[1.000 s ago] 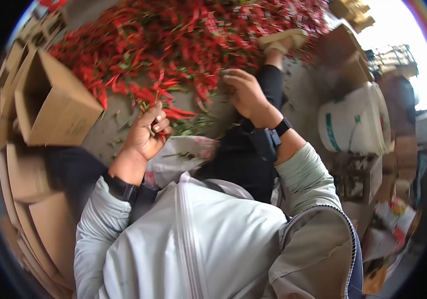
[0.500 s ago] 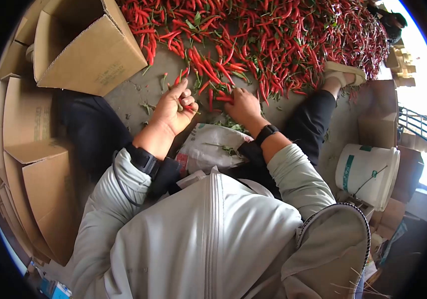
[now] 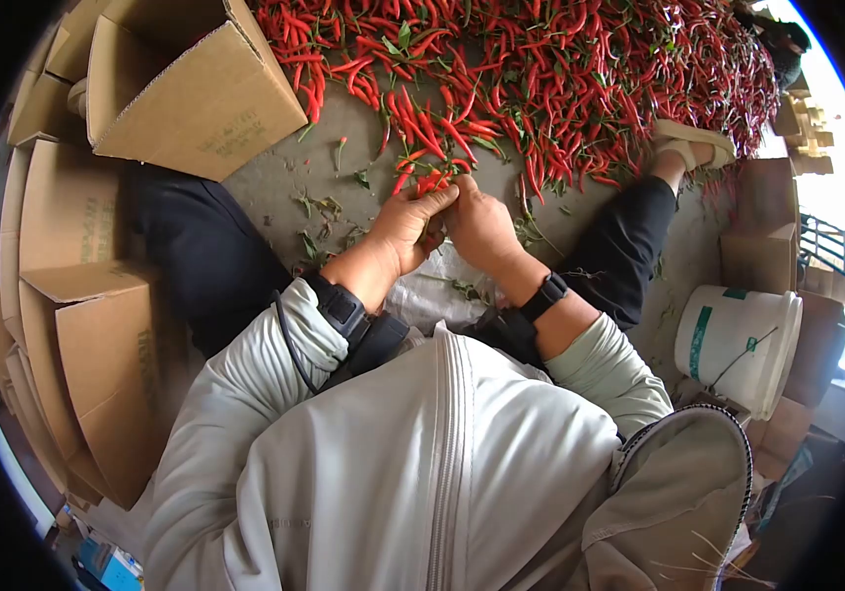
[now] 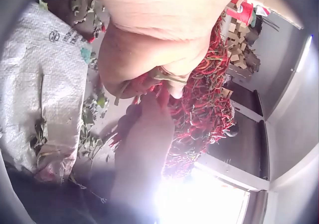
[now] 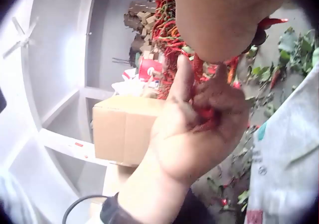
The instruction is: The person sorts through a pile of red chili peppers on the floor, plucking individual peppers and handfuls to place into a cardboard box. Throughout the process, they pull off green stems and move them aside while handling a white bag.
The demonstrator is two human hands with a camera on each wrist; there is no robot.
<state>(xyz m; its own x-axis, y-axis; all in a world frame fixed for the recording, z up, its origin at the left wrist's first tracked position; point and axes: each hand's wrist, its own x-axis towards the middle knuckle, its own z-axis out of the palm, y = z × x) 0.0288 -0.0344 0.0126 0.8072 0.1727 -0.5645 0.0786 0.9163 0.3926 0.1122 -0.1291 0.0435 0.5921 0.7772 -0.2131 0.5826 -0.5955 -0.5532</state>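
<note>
In the head view the left hand (image 3: pixel 405 229) curls its fingers round a few red chilies (image 3: pixel 430 183), whose tips show above the thumb. The right hand (image 3: pixel 482 225) meets it at the fingertips, pinching at the same small bunch; what exactly it pinches is hidden. From the right wrist view, red chilies (image 5: pixel 208 118) lie in the curled fingers of the left hand (image 5: pixel 199 134). Green stems (image 4: pixel 170 78) stick out beside the left hand's fingers (image 4: pixel 149 59) in the left wrist view. A large pile of red chilies (image 3: pixel 580 79) spreads on the floor beyond both hands.
An open cardboard box (image 3: pixel 210 108) stands at the upper left, with more cartons (image 3: pixel 107 364) below it. A white bucket (image 3: pixel 738 345) is at the right. Between the legs lies a white woven sack (image 3: pixel 442 286); loose leaves (image 3: pixel 324 207) litter the floor.
The left hand, still holding chilies, has moved right to meet the right hand. The right hand has come away from the pile's near edge to the left hand's fingertips.
</note>
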